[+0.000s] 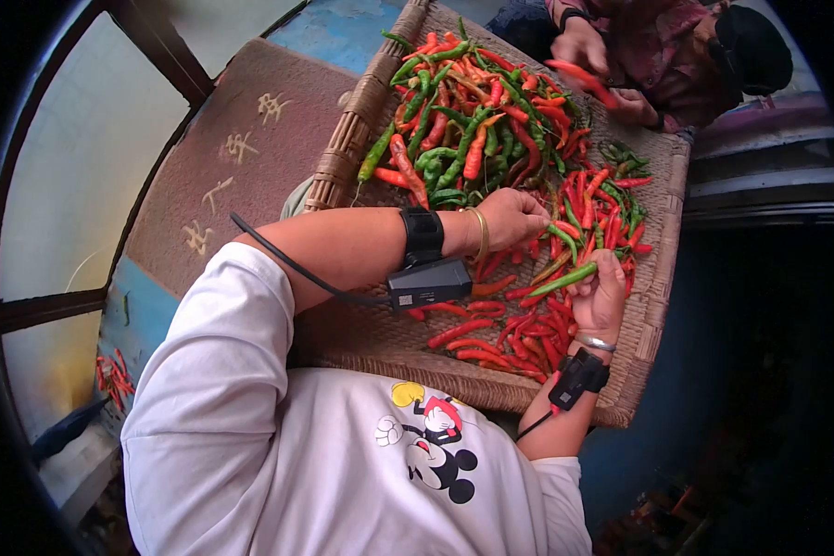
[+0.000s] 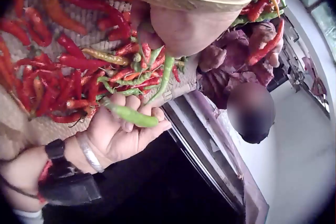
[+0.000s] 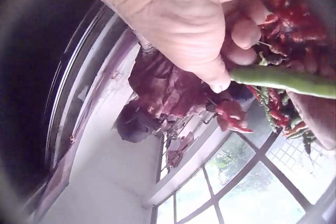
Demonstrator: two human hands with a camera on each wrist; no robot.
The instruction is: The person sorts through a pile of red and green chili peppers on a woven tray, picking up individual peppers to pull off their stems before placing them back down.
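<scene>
A long green chili pepper (image 1: 563, 279) is held in my right hand (image 1: 604, 298), which wears a silver bangle. The right wrist view shows this green chili (image 3: 286, 81) sticking out past the thumb tip. Just above and left of it, my left hand (image 1: 508, 220), with a gold bangle, pinches a thinner green chili (image 2: 164, 77) by one end. The left fingertips are mostly hidden in the left wrist view. Beneath both hands, red chilies (image 1: 537, 335) lie spread over a woven basket tray (image 1: 653, 306).
A large heap of mixed red, orange and green chilies (image 1: 473, 111) fills the tray's far side. Across from me, another person (image 1: 663, 56) holds a red chili (image 1: 584, 82). A brown mat (image 1: 241, 157) lies to the left, with several chilies (image 1: 113, 378) on the floor near it.
</scene>
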